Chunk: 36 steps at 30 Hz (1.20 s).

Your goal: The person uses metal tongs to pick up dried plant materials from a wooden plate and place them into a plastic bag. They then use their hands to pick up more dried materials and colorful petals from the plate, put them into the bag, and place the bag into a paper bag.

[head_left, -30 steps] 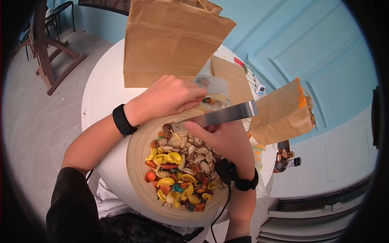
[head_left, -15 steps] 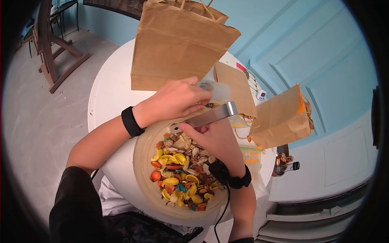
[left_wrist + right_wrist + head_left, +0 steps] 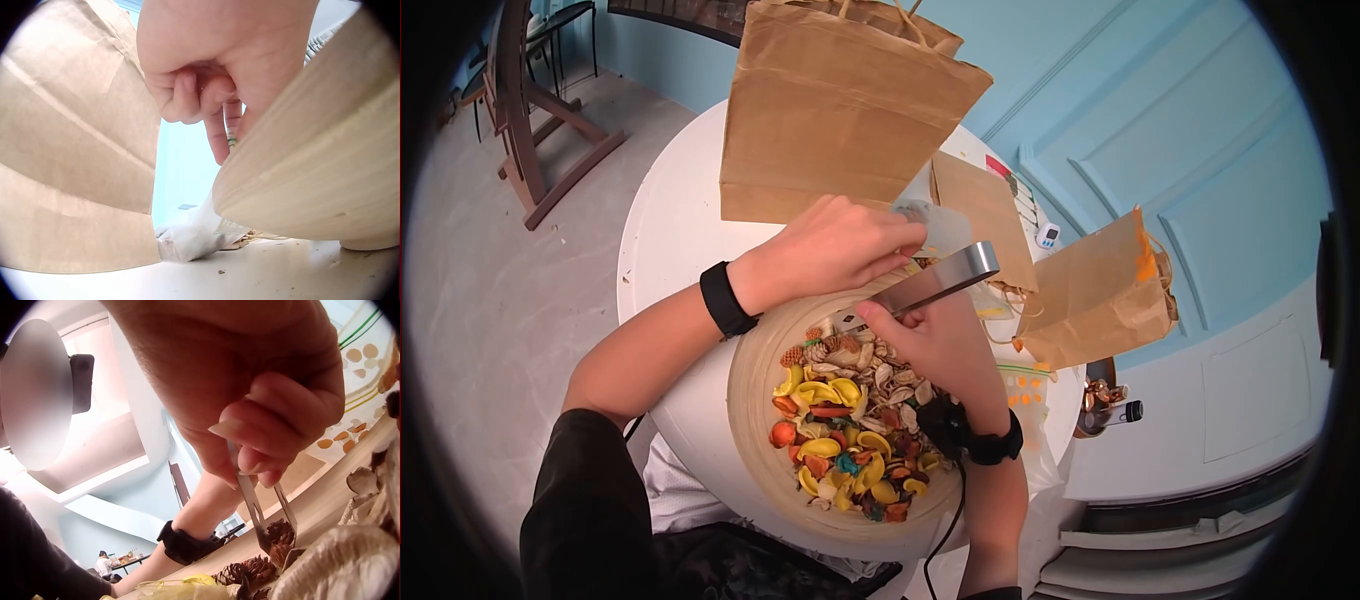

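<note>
My right hand (image 3: 935, 345) holds steel tongs (image 3: 940, 280) over the far side of a wide wooden bowl (image 3: 748, 430). In the right wrist view, the tong tips stand on either side of a small pinecone (image 3: 279, 531), just above more pinecones (image 3: 247, 569). Pale dried pods (image 3: 890, 375), yellow curled pieces (image 3: 810, 391) and orange bits (image 3: 783, 433) fill the bowl. At the bowl's far rim, my left hand (image 3: 835, 245) pinches the edge of a clear plastic bag (image 3: 945, 230). A green-striped bit of it shows between the fingers; the rest of that grip is hidden.
A tall brown paper bag (image 3: 840, 120) stands behind the left hand. Further right are a flat paper bag (image 3: 980, 215), a smaller paper bag (image 3: 1095, 290), a white timer (image 3: 1048, 235) and an orange-dotted zip bag (image 3: 1028, 385). The round white table (image 3: 665, 230) carries them.
The tongs' bent end has swung left, then slightly back right, while their tips stay by the pinecones. My left hand keeps its place at the rim. The head view has shifted slightly.
</note>
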Each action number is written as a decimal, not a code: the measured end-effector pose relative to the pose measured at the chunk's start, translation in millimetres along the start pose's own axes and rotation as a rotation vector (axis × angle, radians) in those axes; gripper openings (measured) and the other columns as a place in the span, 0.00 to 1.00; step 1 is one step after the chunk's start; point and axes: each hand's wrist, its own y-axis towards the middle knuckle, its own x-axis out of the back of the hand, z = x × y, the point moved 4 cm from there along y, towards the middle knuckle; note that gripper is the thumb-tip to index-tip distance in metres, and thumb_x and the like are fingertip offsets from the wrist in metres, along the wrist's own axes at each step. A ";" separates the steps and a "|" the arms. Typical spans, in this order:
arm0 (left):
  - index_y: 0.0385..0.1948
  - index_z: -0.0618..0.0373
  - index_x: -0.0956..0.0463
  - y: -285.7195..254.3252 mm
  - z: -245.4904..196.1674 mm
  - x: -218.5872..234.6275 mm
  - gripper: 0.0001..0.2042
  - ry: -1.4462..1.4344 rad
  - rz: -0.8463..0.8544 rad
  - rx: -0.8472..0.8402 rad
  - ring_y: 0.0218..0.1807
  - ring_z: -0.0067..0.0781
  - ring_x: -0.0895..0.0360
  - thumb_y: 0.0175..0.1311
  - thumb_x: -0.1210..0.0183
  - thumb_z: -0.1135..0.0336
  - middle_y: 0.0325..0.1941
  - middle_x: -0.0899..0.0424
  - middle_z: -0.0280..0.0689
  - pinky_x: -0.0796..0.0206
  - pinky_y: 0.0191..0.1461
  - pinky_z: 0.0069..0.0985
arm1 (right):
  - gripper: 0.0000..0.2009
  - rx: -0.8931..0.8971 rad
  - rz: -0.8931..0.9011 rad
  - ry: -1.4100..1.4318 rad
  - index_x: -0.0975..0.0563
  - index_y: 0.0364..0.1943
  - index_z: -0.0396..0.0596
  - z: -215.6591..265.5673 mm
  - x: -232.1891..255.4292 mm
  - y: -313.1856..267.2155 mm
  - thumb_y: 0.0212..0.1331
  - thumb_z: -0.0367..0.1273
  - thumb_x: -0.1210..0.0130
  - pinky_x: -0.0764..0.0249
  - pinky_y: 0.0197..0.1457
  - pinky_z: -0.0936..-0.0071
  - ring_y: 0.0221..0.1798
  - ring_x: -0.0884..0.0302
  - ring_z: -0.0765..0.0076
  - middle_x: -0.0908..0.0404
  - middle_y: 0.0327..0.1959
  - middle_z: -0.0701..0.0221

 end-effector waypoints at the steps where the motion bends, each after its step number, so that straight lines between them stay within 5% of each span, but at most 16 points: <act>1: 0.37 0.50 0.25 0.0 0.2 -1.0 0.05 -0.007 0.009 0.008 0.33 0.45 0.19 0.68 0.38 0.66 0.32 0.17 0.34 0.29 0.34 0.38 | 0.16 -0.018 0.004 0.001 0.21 0.33 0.42 1.4 1.3 -1.0 0.62 0.41 0.32 0.43 0.21 0.79 0.16 0.35 0.86 0.29 0.16 0.81; 8: 0.38 0.50 0.25 1.4 -2.9 -4.9 0.04 -0.038 -0.158 -0.149 0.37 0.43 0.27 0.69 0.39 0.65 0.28 0.25 0.36 0.31 0.37 0.39 | 0.15 0.071 -0.066 0.112 0.19 0.34 0.39 -4.1 8.6 -2.0 0.63 0.38 0.31 0.37 0.19 0.83 0.16 0.30 0.87 0.25 0.17 0.81; 10: 0.38 0.51 0.25 2.0 -6.7 -0.6 0.04 -0.014 -0.168 -0.167 0.35 0.44 0.26 0.69 0.40 0.66 0.27 0.27 0.37 0.32 0.37 0.38 | 0.16 0.025 -0.035 0.073 0.18 0.36 0.40 -5.0 13.0 -3.8 0.62 0.41 0.32 0.34 0.25 0.76 0.21 0.29 0.80 0.23 0.20 0.75; 13: 0.45 0.47 0.23 1.6 -5.8 3.8 0.06 0.026 0.024 -0.001 0.35 0.50 0.19 0.70 0.40 0.62 0.31 0.18 0.41 0.29 0.35 0.42 | 0.16 -0.018 -0.039 0.037 0.16 0.39 0.41 -3.9 21.7 -7.5 0.61 0.42 0.32 0.32 0.29 0.74 0.24 0.27 0.77 0.21 0.22 0.73; 20: 0.44 0.44 0.23 0.1 -5.5 2.2 0.06 0.104 0.027 0.020 0.24 0.54 0.22 0.74 0.43 0.58 0.21 0.20 0.43 0.32 0.28 0.44 | 0.14 -0.274 -0.161 0.089 0.14 0.38 0.42 0.0 64.7 -22.2 0.63 0.41 0.32 0.36 0.19 0.79 0.18 0.28 0.83 0.20 0.21 0.75; 33: 0.43 0.47 0.24 0.9 -5.3 0.9 0.06 0.038 0.047 0.066 0.25 0.54 0.20 0.75 0.44 0.58 0.24 0.17 0.43 0.29 0.31 0.45 | 0.18 -0.239 -0.435 -0.107 0.18 0.31 0.36 -13.2 92.3 -21.8 0.62 0.41 0.29 0.36 0.18 0.77 0.16 0.31 0.81 0.22 0.19 0.74; 36: 0.44 0.47 0.24 0.8 -7.0 3.3 0.06 0.042 0.057 0.080 0.26 0.54 0.19 0.75 0.44 0.58 0.25 0.16 0.42 0.28 0.32 0.45 | 0.18 -0.001 -0.476 -0.117 0.18 0.31 0.37 -4.9 87.1 -24.5 0.60 0.41 0.28 0.33 0.25 0.78 0.21 0.29 0.81 0.21 0.20 0.74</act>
